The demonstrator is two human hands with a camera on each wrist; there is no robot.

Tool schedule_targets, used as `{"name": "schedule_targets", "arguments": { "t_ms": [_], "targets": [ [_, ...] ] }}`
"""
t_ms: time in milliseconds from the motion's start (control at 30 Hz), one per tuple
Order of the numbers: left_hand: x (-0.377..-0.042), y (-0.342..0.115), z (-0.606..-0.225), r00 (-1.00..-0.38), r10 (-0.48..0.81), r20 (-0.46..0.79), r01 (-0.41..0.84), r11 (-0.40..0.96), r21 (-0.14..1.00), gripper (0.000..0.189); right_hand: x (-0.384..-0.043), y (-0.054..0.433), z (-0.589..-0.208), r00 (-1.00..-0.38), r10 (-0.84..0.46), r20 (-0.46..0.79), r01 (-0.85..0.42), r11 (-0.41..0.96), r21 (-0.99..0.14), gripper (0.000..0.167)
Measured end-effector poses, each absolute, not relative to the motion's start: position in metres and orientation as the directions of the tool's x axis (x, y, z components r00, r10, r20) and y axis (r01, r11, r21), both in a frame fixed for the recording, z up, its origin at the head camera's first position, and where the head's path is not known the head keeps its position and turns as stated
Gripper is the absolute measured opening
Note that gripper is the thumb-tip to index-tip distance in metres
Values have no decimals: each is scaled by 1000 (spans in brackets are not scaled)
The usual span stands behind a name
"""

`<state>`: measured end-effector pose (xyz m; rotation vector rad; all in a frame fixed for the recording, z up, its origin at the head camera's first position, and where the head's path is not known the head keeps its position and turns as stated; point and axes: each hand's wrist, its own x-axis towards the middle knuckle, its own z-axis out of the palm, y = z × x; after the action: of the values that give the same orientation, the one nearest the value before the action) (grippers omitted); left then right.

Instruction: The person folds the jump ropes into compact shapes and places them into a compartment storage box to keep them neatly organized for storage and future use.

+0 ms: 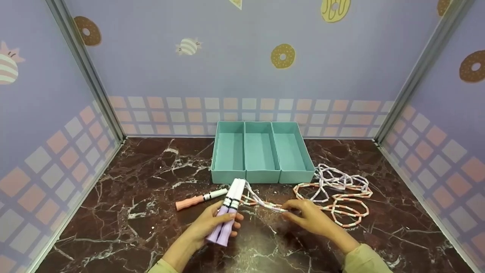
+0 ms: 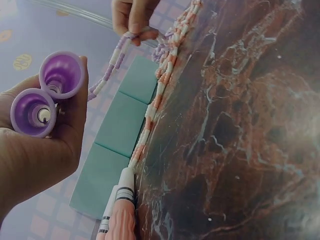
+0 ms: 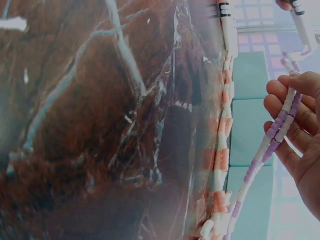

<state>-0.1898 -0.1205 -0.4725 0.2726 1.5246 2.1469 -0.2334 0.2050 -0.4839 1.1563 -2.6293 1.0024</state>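
My left hand (image 1: 204,223) grips a pair of purple-and-white jump rope handles (image 1: 233,195) side by side, white ends pointing away. In the left wrist view their hollow purple ends (image 2: 61,75) face the camera. From the white ends, a doubled strand of purple-and-white beaded rope (image 1: 261,201) runs to my right hand (image 1: 310,218). That hand pinches the strand, which crosses its fingers in the right wrist view. On the table left of the handles lie orange-and-white jump rope handles (image 1: 190,202); the left wrist view shows two of them (image 2: 123,215). Their orange-and-white beaded rope (image 1: 350,196) trails rightward.
Behind the hands stands a teal box (image 1: 228,176) with three long compartments. A loose heap of purple-and-white rope (image 1: 343,178) lies at its right front corner, beside the orange coils. Patterned walls (image 1: 242,79) enclose the dark marbled table (image 1: 125,231) at the back and sides.
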Motion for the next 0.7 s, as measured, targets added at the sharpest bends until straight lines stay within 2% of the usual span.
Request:
{"name": "schedule_targets", "arguments": {
  "t_ms": [133, 367, 500, 700],
  "targets": [
    [-190, -119, -476, -846, 520, -120, -274, -230, 934, 47, -231, 203, -480, -660, -646, 383, -738, 463, -490, 6],
    [-188, -113, -479, -830, 543, -130, -270, -186, 945, 48, -226, 195, -472, -508, -707, 491, -855, 348, -384, 5],
    [-187, -109, -480, -818, 558, -139, -275, -168, 947, 43, -222, 191, -466, -483, -719, 499, -872, 343, -351, 5],
    [-187, -103, -480, -799, 578, -169, -299, -136, 944, 38, -217, 187, -460, -478, -740, 474, -875, 354, -329, 4]
  ]
}}
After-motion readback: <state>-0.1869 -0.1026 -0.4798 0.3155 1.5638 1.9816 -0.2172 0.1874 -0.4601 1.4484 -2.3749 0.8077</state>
